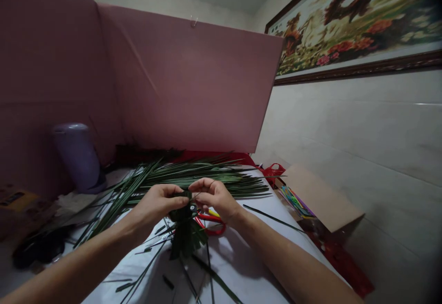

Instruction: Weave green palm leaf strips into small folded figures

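Note:
My left hand (pixel 157 201) is closed around the top of a small woven piece of green leaf strips (pixel 185 230), whose loose ends hang down toward me. Just right of it, my right hand (pixel 214 195) pinches a thin strip at the top of the same piece. The two hands nearly touch above the white table (pixel 241 267). Red-handled scissors (pixel 210 223) lie on the table under my right hand. A long pile of green palm leaf strips (pixel 193 177) stretches across the table just beyond both hands.
A purple cylindrical container (pixel 78 154) stands at the back left. A pink board (pixel 193 83) walls off the back. At the right sit a cardboard box (pixel 321 198) with coloured sheets and a red bag (pixel 272 171). Cut leaf scraps (pixel 165 281) litter the near table.

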Demonstrator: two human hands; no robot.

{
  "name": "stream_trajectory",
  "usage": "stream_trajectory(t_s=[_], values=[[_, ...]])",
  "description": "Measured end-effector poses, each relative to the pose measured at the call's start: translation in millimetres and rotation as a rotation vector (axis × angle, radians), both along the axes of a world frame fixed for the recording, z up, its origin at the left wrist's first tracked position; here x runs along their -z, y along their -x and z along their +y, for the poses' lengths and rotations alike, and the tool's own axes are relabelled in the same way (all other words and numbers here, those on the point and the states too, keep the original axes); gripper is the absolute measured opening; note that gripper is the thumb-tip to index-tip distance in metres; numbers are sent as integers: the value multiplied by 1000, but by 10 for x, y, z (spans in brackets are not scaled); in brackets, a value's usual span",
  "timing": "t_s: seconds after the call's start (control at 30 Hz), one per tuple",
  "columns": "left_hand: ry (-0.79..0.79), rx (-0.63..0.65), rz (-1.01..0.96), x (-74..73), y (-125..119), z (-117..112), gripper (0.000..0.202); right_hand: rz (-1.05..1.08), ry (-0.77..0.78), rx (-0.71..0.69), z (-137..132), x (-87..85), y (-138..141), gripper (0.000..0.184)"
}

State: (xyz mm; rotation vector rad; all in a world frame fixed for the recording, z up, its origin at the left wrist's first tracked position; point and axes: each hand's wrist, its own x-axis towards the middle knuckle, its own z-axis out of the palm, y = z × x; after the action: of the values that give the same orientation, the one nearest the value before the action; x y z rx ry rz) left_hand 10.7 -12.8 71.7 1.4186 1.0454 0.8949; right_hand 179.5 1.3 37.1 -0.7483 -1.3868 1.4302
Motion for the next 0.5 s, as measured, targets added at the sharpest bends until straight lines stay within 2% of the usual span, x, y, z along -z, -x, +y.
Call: stream_trajectory(t_s=[0.1,0.23,0.37,0.5], values=[[11,-99,-6,18,-16,3,16,-113,3,7,8,-15,-22,19],[-15,-191,-49,111,-41,24,16,-360,-190,126,-18,3,-21,20],[-20,-199,-124,236,-64,55,14,-547,-367,268,-63,84,32,16],[30,-141,-206,358,-29,99,15,-597,-376,297,-66,138,64,5]])
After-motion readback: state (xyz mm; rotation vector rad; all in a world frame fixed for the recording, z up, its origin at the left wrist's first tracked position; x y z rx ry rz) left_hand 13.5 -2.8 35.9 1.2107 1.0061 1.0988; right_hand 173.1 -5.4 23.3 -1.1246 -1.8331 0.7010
